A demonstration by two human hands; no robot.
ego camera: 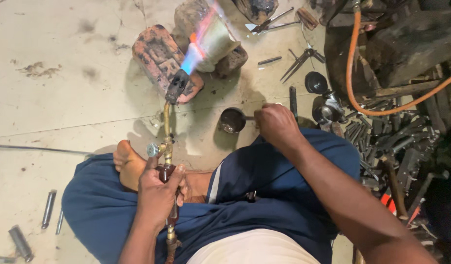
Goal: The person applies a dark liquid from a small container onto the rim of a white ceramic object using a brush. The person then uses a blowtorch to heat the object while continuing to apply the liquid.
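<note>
Left hand: fingers gripping lit brass torch.
Right hand: fingers closed on small ladle.
Flame target: crucible between bricks.

No pkgs, labels, signs or screens anywhere in my view.
</note>
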